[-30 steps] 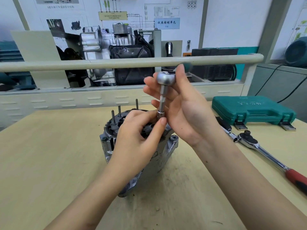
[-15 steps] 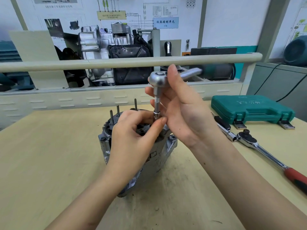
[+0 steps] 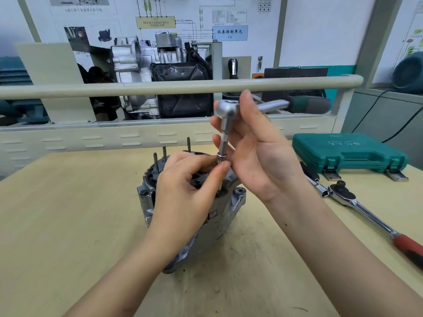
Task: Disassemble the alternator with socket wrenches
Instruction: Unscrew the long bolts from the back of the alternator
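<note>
Silver metal dominates the centre of the scene: a grey cast-aluminium alternator (image 3: 219,216) stands on a pale wooden table (image 3: 68,225), with three thin threaded studs (image 3: 164,154) rising upright from its far top edge.

A small silver ratchet wrench with a dark green grip (image 3: 229,108) stands over the alternator's top. Its head is uppermost, and a slim knurled extension bar (image 3: 223,143) runs straight down from it to a short silver socket (image 3: 221,159). The handle points away to the right, roughly level.

The left hand (image 3: 183,193) reaches over the alternator, thumb and fingertips pinching the socket at the foot of the bar. The right hand (image 3: 258,156) is upright with its palm turned toward the viewer; its fingers curl round the extension bar from behind and its thumb rises against the ratchet head.

On the table to the right lies a larger chrome ratchet wrench with a red grip (image 3: 366,216), and just beside its head lies a small tool with a black handle and a metal tip (image 3: 314,179). Behind them sits a closed teal plastic tool case (image 3: 350,154).

Beyond the table, a cream rail (image 3: 114,89) crosses in front of a sectioned engine display (image 3: 160,76) and wall diagrams (image 3: 230,33).
</note>
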The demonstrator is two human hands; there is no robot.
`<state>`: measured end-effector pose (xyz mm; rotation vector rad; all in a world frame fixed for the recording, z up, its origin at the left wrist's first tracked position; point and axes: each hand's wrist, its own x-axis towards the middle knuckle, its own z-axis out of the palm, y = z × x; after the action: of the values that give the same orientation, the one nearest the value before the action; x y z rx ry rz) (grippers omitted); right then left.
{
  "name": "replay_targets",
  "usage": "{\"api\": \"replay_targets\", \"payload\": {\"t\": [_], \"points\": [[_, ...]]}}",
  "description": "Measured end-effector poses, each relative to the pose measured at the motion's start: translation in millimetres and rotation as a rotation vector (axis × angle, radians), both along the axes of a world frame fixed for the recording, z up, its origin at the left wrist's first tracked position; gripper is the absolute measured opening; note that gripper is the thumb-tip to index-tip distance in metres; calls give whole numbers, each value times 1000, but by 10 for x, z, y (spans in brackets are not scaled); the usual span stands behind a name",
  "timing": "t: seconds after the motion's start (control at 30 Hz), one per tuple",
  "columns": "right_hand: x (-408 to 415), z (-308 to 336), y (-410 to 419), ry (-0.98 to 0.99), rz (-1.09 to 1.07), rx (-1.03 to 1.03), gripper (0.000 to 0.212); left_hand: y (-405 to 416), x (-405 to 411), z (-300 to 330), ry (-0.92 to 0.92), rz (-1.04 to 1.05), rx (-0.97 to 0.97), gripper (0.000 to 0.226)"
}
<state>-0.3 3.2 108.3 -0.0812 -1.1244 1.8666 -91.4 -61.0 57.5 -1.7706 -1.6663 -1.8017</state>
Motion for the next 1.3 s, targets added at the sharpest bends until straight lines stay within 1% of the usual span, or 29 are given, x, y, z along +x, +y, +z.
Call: {"api": "replay_targets", "payload": {"t": [0.07,0.2,0.3,0.33,0.37,0.47,0.67,0.77,0.87,0.97,1.03,1.1,1.2,1.23,1.3], "points": [[4,-3,-3,16,-6,4,33,-4,3,1,-14,4,11,11],[-1,2,-9,-39,54,72,36,-7,-14,-8,-1,-9,-15,7],[7,15,-11,-83,105,97,34,-8,-12,-13,77,-53,-35,27],[12,20,-15,-86,118,93,36,-10,-11,-9,91,-59,-34,31],[15,25,-21,-87,124,91,37,-13,-12,-3,86,-60,-36,29],[9,25,-35,-87,107,105,32,-11,-30,12,53,-38,-29,8],[30,16,-38,7,-4,69,20,-5,-4,4,9,20,-11,10],[17,15,-55,1,16,66,25,-6,7,8,-25,28,14,12],[-16,22,-75,-84,35,90,33,5,6,6,-42,9,-10,13],[-20,24,-80,-108,66,116,37,3,5,-5,12,-15,-13,30],[-16,27,-91,-113,72,131,38,-12,3,-9,34,-35,-4,35],[-13,22,-95,-109,69,127,35,-20,-8,-8,38,-28,-1,30],[-10,20,-97,-70,56,76,40,-12,-7,7,27,7,11,8],[-8,19,-95,-48,41,60,39,-8,-2,17,19,22,21,11],[1,17,-91,-8,-2,43,29,5,6,23,-11,31,27,16]]}}
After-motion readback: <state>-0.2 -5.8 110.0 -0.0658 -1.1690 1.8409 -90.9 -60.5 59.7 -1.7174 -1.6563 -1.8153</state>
